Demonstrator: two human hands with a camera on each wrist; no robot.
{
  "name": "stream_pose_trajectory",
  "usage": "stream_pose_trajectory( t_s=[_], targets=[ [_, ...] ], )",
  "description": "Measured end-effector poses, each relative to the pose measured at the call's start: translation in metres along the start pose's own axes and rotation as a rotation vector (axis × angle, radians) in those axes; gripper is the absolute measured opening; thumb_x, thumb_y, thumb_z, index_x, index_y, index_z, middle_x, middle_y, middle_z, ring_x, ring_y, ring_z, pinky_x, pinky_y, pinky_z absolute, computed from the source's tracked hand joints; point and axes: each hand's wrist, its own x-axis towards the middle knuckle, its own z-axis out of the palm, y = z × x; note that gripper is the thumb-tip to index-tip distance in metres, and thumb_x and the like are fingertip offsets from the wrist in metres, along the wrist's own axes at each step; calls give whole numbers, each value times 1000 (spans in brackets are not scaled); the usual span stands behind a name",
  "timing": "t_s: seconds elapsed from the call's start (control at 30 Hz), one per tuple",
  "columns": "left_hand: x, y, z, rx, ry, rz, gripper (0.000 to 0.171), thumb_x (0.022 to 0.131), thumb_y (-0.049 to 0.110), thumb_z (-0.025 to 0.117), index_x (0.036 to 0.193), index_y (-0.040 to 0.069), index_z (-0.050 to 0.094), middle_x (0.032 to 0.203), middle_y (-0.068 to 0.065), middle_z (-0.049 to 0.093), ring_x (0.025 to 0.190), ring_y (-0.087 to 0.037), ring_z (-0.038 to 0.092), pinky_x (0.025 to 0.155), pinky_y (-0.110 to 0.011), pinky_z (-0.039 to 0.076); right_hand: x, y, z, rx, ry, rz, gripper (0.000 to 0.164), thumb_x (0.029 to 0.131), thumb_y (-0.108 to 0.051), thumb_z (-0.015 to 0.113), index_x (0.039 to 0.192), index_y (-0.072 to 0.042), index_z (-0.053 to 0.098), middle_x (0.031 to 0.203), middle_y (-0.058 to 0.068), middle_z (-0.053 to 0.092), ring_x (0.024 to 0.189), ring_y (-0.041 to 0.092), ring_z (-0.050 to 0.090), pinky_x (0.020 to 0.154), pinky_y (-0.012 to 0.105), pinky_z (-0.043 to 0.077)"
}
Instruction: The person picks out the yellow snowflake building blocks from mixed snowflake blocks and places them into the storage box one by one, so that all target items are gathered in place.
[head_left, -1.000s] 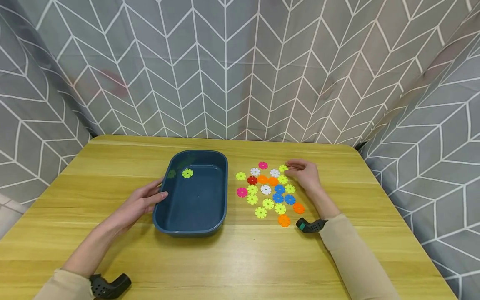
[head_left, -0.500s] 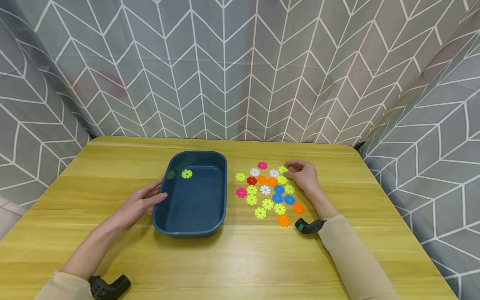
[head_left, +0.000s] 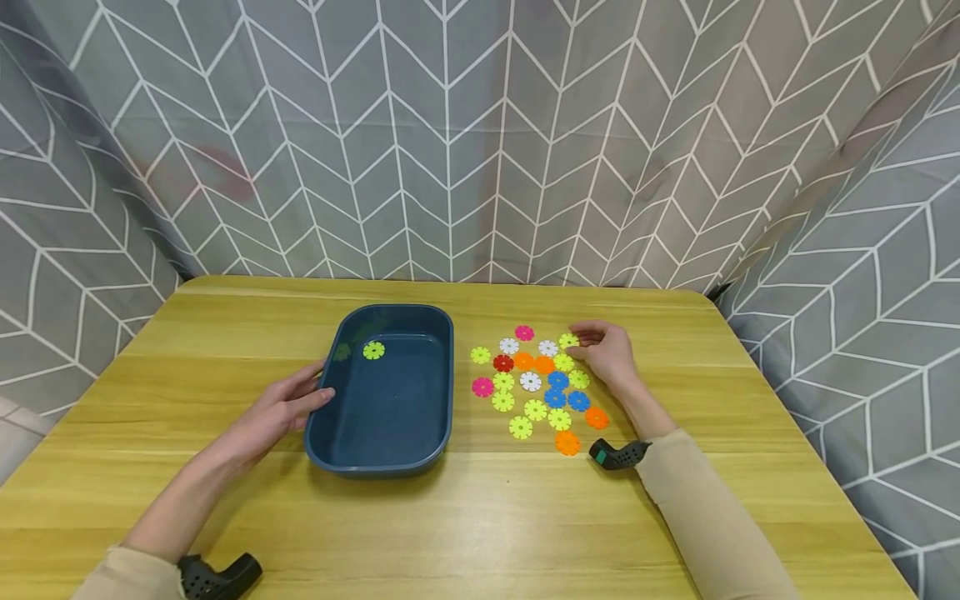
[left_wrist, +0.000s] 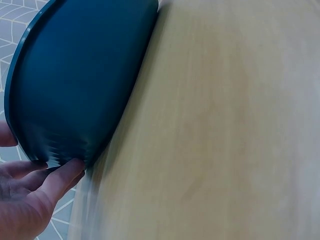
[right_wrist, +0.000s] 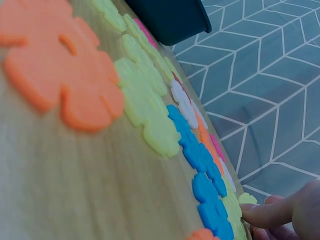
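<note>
My left hand (head_left: pixel 281 410) grips the left side of a dark blue plastic tub (head_left: pixel 390 462), thumb over the rim. In the left wrist view its fingers (left_wrist: pixel 62 180) lie against the tub's outer wall. Inside the tub is one yellow-green notched disc (head_left: pixel 373 350). Over at the far right of the loose discs, my right hand (head_left: pixel 609 354) pinches a yellow-green notched disc (head_left: pixel 568 341) between thumb and fingertips. The right wrist view shows that disc (right_wrist: pixel 247 198) tilted up at the thumb tip. Another yellow-green disc (head_left: pixel 563 362) lies just in front of it.
Several notched discs lie flat right of the tub, among them orange (head_left: pixel 567 442), blue (head_left: pixel 579 401), white (head_left: pixel 530 382), pink (head_left: pixel 483 387) and red (head_left: pixel 503 363) ones. A patterned grey curtain (head_left: pixel 480 142) hangs behind the wooden table (head_left: pixel 495 533).
The disc at my right fingertips has shifted slightly to the right, away from its neighbours. My left hand and the tub have stayed in place.
</note>
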Motion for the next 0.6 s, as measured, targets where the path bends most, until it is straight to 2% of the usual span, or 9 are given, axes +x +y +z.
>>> stream_pose_trajectory(
  t_s=[0.23, 0.37, 0.6],
  targets=[
    [0, -1, 0, -8, -1, 5, 73, 106, 29, 48, 159, -1, 7, 158, -31, 26, 136, -47, 44, 97, -38, 54, 1, -1, 1, -79, 26, 3, 37, 86, 0, 75, 123, 0, 68, 121, 21, 65, 107, 32, 58, 93, 39, 50],
    [1, -1, 0, -7, -6, 7, 72, 106, 28, 47, 159, -1, 8, 158, -31, 27, 135, -46, 45, 96, -39, 54, 0, -1, 1, -91, 28, 5, 38, 87, -1, 75, 124, 0, 68, 122, 21, 64, 108, 32, 59, 93, 39, 51],
    [1, -1, 0, -9, -16, -4, 73, 106, 30, 47, 159, -1, 6, 159, -31, 24, 138, -46, 41, 100, -41, 52, 0, 0, 1, -136, 37, -17, 39, 87, -3, 75, 125, 0, 68, 120, 22, 66, 107, 33, 62, 91, 39, 52]
  ],
)
